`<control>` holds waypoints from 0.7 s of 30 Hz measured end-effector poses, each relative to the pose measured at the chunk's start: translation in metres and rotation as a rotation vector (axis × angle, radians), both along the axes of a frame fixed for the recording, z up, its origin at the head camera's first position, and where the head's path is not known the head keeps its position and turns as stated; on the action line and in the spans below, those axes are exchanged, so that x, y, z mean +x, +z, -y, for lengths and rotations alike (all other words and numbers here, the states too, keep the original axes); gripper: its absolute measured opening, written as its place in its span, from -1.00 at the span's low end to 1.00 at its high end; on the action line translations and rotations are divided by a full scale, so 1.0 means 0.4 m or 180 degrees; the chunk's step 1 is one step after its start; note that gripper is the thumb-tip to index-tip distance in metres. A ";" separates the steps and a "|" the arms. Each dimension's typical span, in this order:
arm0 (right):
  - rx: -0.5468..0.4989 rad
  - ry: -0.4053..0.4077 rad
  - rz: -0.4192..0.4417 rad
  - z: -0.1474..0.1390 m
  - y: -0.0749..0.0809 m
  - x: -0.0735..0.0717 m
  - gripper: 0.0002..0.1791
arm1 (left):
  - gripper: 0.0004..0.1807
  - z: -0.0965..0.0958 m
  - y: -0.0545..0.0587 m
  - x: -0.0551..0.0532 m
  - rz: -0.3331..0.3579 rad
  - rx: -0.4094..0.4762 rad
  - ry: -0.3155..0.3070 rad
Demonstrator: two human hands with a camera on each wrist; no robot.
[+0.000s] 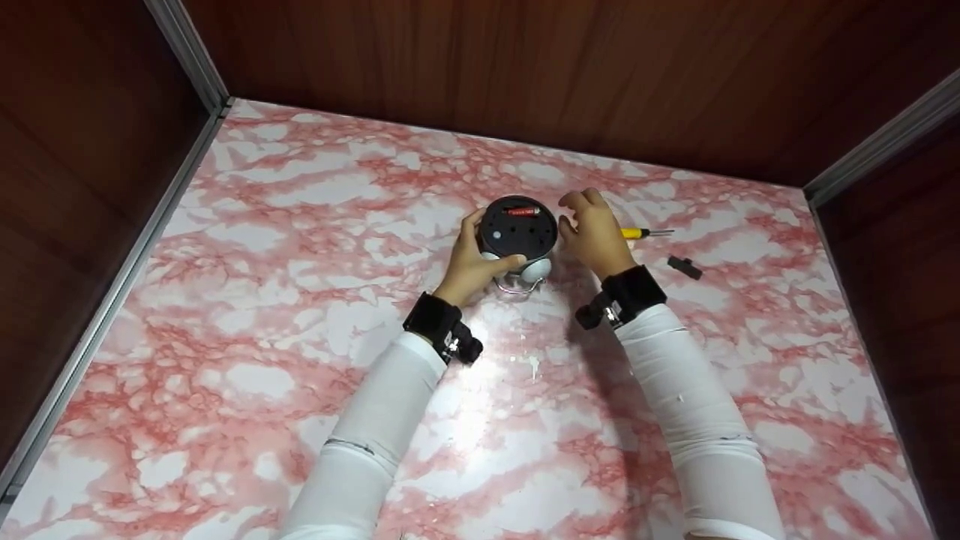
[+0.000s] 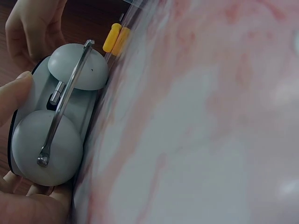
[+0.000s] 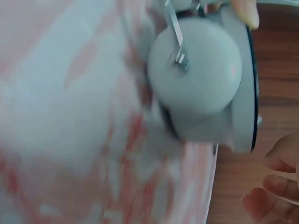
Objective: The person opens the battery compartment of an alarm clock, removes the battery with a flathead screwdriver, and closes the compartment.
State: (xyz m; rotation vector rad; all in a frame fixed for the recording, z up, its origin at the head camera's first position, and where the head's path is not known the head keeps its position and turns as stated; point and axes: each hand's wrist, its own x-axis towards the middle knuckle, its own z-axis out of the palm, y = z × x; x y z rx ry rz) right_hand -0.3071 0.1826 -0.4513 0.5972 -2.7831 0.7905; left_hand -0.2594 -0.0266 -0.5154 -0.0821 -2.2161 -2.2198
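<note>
A twin-bell alarm clock (image 1: 517, 244) is turned with its black back towards the head camera, and a red battery (image 1: 523, 211) sits in the slot there. My left hand (image 1: 474, 262) grips the clock at its left side, thumb across the lower edge of the back. Two pale rounded bells (image 2: 46, 147) and a metal handle (image 2: 65, 105) show in the left wrist view. Just right of the clock, my right hand (image 1: 596, 232) hovers with loosely bent fingers and nothing between them; in the right wrist view its fingers (image 3: 259, 203) are apart from the clock.
A yellow-handled screwdriver (image 1: 636, 233) lies beyond the right hand, its shaft pointing right. Nearer the right side lies a small black plastic piece (image 1: 684, 267). Dark wood-look panels (image 1: 495, 67) border the red-and-white marbled table (image 1: 315, 420) at the back and sides.
</note>
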 end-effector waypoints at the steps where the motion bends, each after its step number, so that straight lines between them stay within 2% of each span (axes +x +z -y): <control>1: -0.0001 -0.0005 0.0006 0.008 0.002 0.002 -0.76 | 0.08 0.000 0.001 0.000 -0.0002 0.0001 -0.0001; 11: -0.0015 0.0048 -0.0055 0.075 0.017 0.006 -0.79 | 0.09 0.001 0.004 -0.001 0.0116 0.0061 -0.0052; 21: 0.0200 0.0046 -0.0048 0.111 0.029 -0.017 -0.84 | 0.08 0.002 0.001 -0.003 0.0058 -0.0010 -0.0053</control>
